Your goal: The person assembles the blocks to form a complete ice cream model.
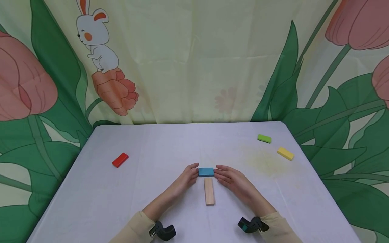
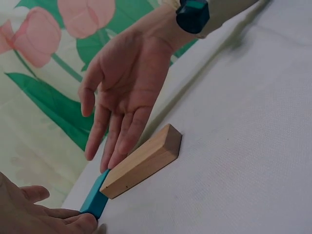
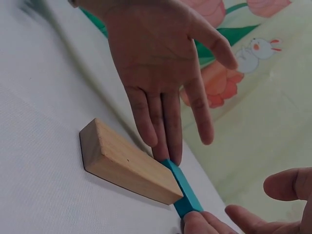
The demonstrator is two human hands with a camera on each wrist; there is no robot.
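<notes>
A blue block lies crosswise on the white table, with a plain wooden block lengthwise on its near side. At the blue block's left end, my left hand touches it with straight fingertips. My right hand has its extended fingertips against the right end. In the left wrist view, the blue block sits between both hands' fingertips, partly behind the wooden block. The right wrist view shows the blue block touched from both ends, beside the wooden block.
A red block lies on the left part of the table. Toward the back right are a green block and a yellow block. Behind the table hangs a printed curtain.
</notes>
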